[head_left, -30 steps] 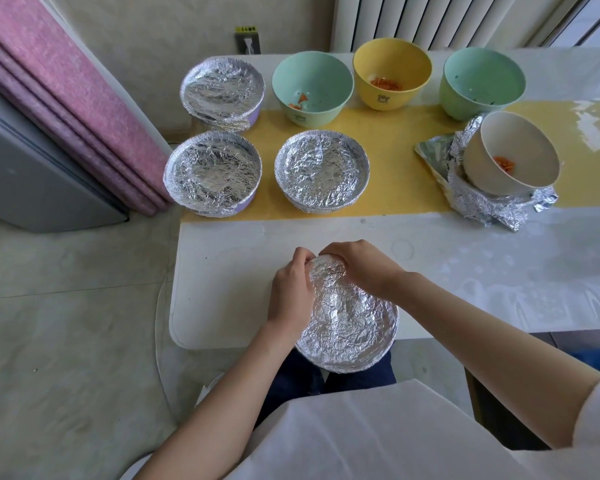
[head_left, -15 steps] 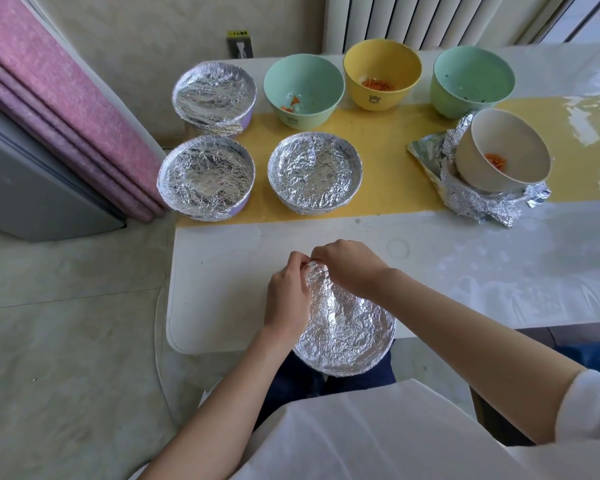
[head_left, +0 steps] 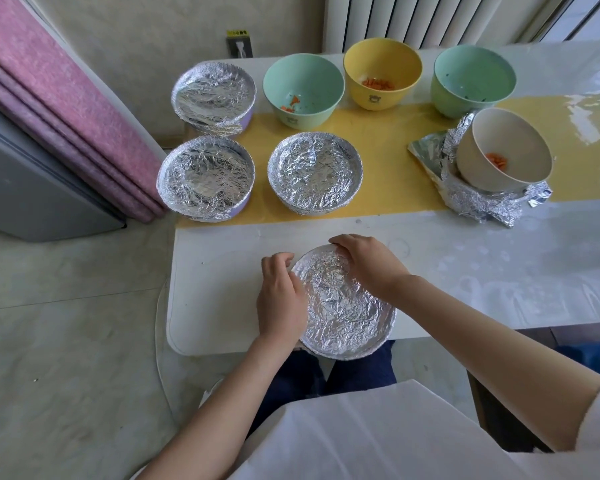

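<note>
Head view: at the counter's (head_left: 465,271) near edge, the foil-covered bowl (head_left: 343,306) lies flatter than a second ago. Both hands have parted from one far spot. The left hand (head_left: 281,296) cups its left side and the right hand (head_left: 368,268) curls over the far rim, so crimping looks nearly finished.

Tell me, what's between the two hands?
A foil-covered bowl sits between the left hand and right hand, both holding its rim, in the head view.

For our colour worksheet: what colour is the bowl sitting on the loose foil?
The bowl is cream, seen best in the head view.
</note>
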### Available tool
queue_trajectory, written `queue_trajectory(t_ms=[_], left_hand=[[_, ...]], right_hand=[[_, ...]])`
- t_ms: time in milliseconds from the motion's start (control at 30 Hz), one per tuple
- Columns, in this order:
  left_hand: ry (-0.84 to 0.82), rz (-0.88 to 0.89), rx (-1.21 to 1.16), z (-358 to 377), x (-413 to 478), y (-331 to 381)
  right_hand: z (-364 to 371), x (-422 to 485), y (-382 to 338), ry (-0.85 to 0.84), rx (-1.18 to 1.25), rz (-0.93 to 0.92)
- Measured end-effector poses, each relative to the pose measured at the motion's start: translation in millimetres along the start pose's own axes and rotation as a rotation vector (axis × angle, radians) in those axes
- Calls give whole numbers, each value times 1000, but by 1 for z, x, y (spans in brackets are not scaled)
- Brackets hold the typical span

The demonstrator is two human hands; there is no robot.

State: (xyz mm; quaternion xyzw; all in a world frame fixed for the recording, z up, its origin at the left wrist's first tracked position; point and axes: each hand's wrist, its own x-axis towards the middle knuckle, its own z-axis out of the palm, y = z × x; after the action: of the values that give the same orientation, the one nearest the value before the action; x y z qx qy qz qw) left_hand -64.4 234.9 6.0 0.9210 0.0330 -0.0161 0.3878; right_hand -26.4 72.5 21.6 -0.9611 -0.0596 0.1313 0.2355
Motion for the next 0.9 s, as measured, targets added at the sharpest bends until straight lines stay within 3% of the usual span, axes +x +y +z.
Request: queue_trajectory(t_ms=[200,567,733,900], left_hand=[[-85,35,-63,9,17,1],[-29,42,-39,10,17,5],[-69,25,-44,8,15,7],[-113,66,-44,6,15,9]], right_hand=[[-1,6,0,-31,9,29],[-11,25,-5,-210,-63,102],[-4,18,3,-166,90,62],[-2,21,6,-148,32,43]])
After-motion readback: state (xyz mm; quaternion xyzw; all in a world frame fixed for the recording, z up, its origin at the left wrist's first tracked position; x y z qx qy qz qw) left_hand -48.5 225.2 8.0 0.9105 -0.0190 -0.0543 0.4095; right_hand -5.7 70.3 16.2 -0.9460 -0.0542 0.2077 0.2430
